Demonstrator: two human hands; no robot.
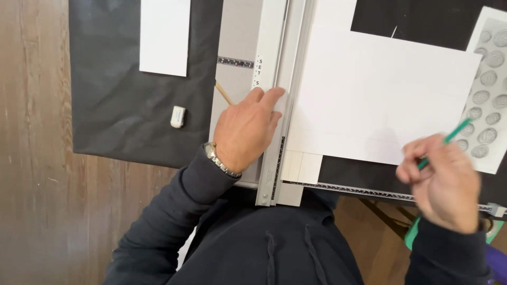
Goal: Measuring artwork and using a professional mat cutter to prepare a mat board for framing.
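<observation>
We see left hand (247, 129) pressed flat, fingers together, on the cutter rail (275, 105), right hand (443, 182) closed around a green pencil (449, 140) (tip hidden), above white sheet (380, 95)

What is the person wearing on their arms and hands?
Both arms are covered by dark, nearly black hoodie sleeves with ribbed cuffs. The left hand is bare, with a silver metal-link wristwatch just above the cuff. The right hand is bare too, with no rings or gloves showing.
</observation>
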